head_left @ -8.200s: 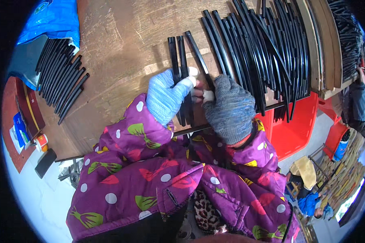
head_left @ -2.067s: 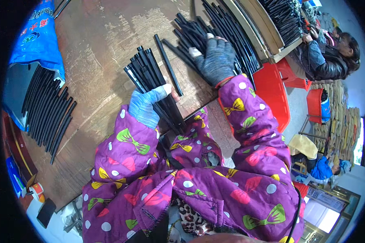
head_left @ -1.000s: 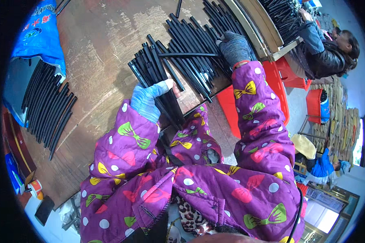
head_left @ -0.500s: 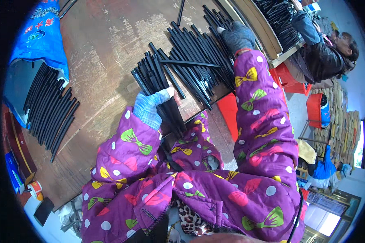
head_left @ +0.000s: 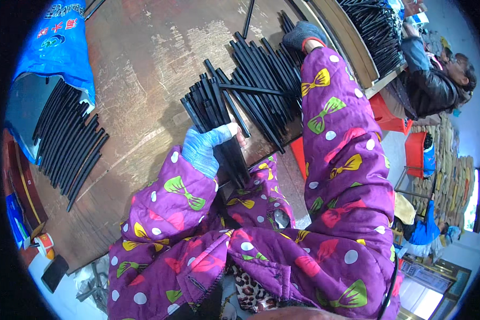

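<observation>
A bundle of black rods [head_left: 210, 106] is gripped in my left hand [head_left: 210, 144], which wears a light blue glove with bare fingertips. The bundle's lower end hangs over the table's near edge. My right hand [head_left: 304, 36], in a dark grey glove with a red cuff, rests at the far right end of a loose pile of similar black rods [head_left: 261, 74]. Its fingers are turned away, so their grip is hidden. One rod [head_left: 253, 89] lies crosswise over the pile, its left end by the bundle.
A blue printed sack [head_left: 50, 48] spills black rods [head_left: 72, 144] onto the worn brown table [head_left: 138, 69] at left. A wooden rail [head_left: 346, 42] borders the right side. Beyond it are a heap of black rods [head_left: 376, 32], a co-worker [head_left: 432, 80] and red bins [head_left: 386, 114].
My right hand has moved farther away along the pile, its thumb no longer showing. My left hand keeps the bundle. The whole view has shifted slightly.
</observation>
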Available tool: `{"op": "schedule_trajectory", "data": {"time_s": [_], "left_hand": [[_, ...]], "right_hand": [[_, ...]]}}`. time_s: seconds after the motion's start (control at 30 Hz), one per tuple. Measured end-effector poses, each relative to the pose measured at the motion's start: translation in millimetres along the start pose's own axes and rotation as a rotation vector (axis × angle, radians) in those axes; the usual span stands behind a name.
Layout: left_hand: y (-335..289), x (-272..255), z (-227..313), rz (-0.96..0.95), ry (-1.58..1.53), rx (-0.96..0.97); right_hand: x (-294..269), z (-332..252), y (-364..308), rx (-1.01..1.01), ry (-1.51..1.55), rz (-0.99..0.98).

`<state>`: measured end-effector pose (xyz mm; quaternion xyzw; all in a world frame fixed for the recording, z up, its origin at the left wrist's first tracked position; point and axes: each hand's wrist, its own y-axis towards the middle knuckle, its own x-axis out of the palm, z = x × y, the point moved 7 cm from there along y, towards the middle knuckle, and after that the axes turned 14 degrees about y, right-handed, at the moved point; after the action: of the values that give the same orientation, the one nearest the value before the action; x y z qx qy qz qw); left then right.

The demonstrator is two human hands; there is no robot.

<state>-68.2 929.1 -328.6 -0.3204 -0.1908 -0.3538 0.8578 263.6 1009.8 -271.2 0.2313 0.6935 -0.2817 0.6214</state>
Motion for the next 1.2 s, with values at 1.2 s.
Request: {"op": "schedule_trajectory", "data": {"time_s": [1.2], "left_hand": [[-52, -8, 5, -0.172, -0.218, -0.052]], "right_hand": [[-42, -91, -233, -0.214, 1.730, -0.727]]}}
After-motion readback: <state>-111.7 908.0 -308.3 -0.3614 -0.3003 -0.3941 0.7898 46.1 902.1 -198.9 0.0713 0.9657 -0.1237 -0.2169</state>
